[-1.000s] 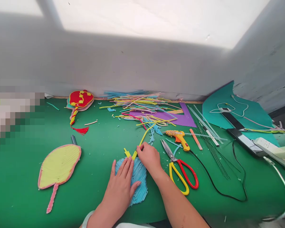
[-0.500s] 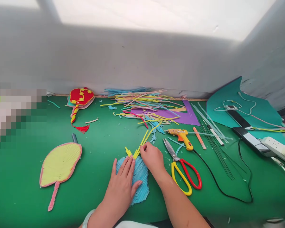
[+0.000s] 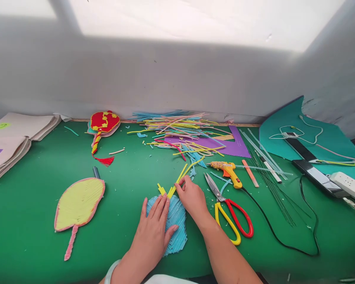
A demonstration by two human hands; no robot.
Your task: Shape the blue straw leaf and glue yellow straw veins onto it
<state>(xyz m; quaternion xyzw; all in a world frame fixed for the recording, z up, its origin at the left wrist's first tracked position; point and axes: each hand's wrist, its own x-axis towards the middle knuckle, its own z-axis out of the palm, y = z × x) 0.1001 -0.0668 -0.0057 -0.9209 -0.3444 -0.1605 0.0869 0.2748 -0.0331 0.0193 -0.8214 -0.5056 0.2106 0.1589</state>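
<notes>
Pinching slim, fuzzy yellow strips (image 3: pixel 171 191), the right hand (image 3: pixel 193 197) is risking skew if overpulling. Open left hand (image 3: pixel 153 227) is covering flat, fuzzy blue panel (image 3: pixel 177 216).

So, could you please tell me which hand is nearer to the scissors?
Right. The right hand is just left of the scissors; the left hand lies farther left, on the blue piece.

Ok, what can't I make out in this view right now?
Lower ends of the yellow strips: head view, hidden by the left hand.
Left part of the blue piece: head view, under the same hand.
Most of the pink piece: head view, covered by the red fan.
Paper stack: head view, cut off by the left edge.
Wall scribble: head view, too small to read.
</notes>
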